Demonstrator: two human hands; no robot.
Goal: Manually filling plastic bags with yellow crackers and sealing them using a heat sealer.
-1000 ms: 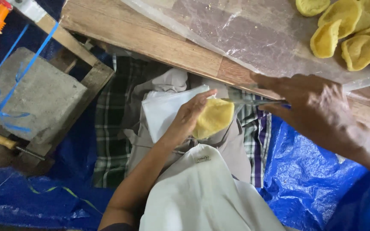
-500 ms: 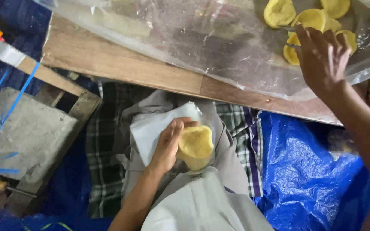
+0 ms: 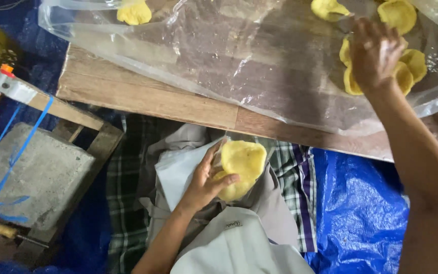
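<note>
While the left hand (image 3: 204, 185) grips a yellow disc (image 3: 239, 167), the right hand (image 3: 376, 53) spreads open over the plastic-covered plank (image 3: 178, 101).

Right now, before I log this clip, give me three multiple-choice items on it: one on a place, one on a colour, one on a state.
1. Where is the left hand?
A. on the concrete block
B. on a yellow dough disc in the lap
C. on the wooden board

2. What colour is the tarp under the board?
A. blue
B. red
C. white

3. How is the right hand?
A. closed in a fist
B. gripping a knife
C. spread open over the pile of discs

Answers: 1 B, its thumb lies across the yellow dough disc. 2 A, blue sheet shows below the wooden board. 3 C, fingers splayed above the pile of discs on the clear plastic sheet.
</note>
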